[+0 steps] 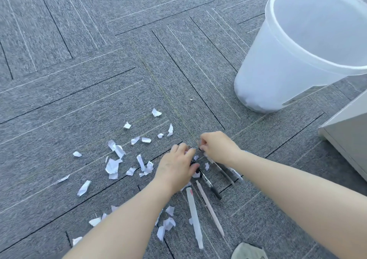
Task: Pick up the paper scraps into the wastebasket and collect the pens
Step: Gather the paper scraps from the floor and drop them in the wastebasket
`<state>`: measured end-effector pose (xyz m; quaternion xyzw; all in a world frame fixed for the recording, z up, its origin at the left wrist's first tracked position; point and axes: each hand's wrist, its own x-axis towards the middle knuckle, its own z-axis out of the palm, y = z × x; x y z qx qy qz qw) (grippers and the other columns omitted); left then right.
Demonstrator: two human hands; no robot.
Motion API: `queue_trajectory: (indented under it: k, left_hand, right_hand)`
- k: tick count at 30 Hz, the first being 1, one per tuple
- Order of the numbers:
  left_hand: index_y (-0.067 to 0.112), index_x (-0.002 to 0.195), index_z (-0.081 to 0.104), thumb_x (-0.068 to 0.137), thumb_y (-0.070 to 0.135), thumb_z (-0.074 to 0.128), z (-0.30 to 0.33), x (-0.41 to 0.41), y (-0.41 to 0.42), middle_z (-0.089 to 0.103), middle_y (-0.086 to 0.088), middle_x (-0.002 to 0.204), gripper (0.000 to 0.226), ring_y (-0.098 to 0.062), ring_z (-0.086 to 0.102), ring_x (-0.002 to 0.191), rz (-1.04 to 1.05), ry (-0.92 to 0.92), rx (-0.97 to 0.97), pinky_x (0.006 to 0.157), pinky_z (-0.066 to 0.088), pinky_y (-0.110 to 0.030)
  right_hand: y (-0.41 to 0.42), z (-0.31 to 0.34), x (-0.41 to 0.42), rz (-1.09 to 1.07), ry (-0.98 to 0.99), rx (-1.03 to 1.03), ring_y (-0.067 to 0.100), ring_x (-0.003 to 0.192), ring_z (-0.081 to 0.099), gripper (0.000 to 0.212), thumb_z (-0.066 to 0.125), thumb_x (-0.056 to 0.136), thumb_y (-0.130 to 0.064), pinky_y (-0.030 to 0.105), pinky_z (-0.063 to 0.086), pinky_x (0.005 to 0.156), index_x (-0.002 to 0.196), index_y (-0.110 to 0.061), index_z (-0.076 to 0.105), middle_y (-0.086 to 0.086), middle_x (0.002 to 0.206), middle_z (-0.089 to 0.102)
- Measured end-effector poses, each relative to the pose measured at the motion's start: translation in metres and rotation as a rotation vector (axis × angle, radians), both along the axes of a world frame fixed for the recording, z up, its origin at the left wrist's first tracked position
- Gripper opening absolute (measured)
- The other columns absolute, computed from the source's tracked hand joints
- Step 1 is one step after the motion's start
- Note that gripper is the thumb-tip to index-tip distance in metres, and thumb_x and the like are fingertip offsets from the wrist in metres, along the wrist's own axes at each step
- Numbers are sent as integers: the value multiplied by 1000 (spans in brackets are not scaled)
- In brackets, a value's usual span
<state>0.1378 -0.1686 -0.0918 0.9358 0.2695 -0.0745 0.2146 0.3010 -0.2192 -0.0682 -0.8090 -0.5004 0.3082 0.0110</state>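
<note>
While paper scraps litter the carpet left of the pens, both hands pinch together at the pens' far ends; what the curled fingers hold is unclear.

Matt, ribbed grey carpet — crumpled white paper scraps; wastebasket of smooth, translucent plastic.
</note>
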Motion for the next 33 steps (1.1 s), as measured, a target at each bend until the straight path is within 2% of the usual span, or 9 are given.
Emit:
queue_trajectory:
  k: [5,9,13,17,19,22,27,31,33]
  left_hand:
    - [18,107,51,90,36,56,1,29,-5,47,-4,110,25,-25,44,105,151,21,-101,74,45,-38]
    - [14,88,53,89,18,55,-5,25,4,52,-5,96,4,-26,49,95,223,-41,-176,74,43,-37]
    - [13,97,47,92,14,51,-9,7,15,49,-2,94,6,-24,48,90,301,-149,-138,71,38,-30]
    - [14,122,41,92,31,55,-10,11,18,44,-7,110,37,-25,45,99,191,-40,-114,78,44,-37]
    - [14,115,41,94,32,52,-12,16,18,41,-6,108,30,-24,44,94,108,0,-31,70,43,-35]
    - [17,99,39,94,11,50,-15,15,23,39,-3,95,13,-22,42,82,4,-19,40,60,36,-33]
    - [18,87,38,86,-6,51,-21,-5,34,40,4,84,28,-15,43,72,21,-69,24,60,45,-28]
    - [11,90,49,95,5,46,-20,-47,43,42,3,82,8,-12,40,66,7,-101,55,62,44,-24]
    - [7,96,53,98,16,46,-15,-65,39,48,1,87,12,-13,45,69,-4,-118,17,62,44,-21]
  right_hand:
    - [-25,7,0,16,70,-17,24,81,58,9,56,89,-23,34,49,71,81,-26,53,3,86,64]
    - [-46,3,-16,233,-13,-62,31,88,61,10,49,89,-10,39,51,69,97,-15,53,9,98,66]
    - [-49,-8,-26,298,-123,-97,34,82,65,23,47,86,6,41,51,58,95,-14,41,10,99,64]
    - [-43,-9,-28,278,-129,-96,34,87,64,24,48,84,8,39,50,62,98,-11,46,10,99,62]
    - [-42,-9,-28,257,-103,-116,33,88,63,17,48,87,3,37,49,63,95,-12,50,10,98,61]
    - [-41,-5,-24,117,4,-101,31,85,60,8,47,92,-10,39,52,70,89,-15,53,9,95,63]
    - [-41,7,-28,-59,146,-41,20,72,58,12,53,95,-19,37,51,64,84,-15,56,3,87,65]
    - [-38,12,-38,42,152,-41,18,72,51,12,51,93,-14,34,47,62,82,-18,53,-1,81,60]
    - [-38,13,-45,136,120,-51,19,72,50,11,49,94,-14,32,42,58,83,-17,51,-1,80,56]
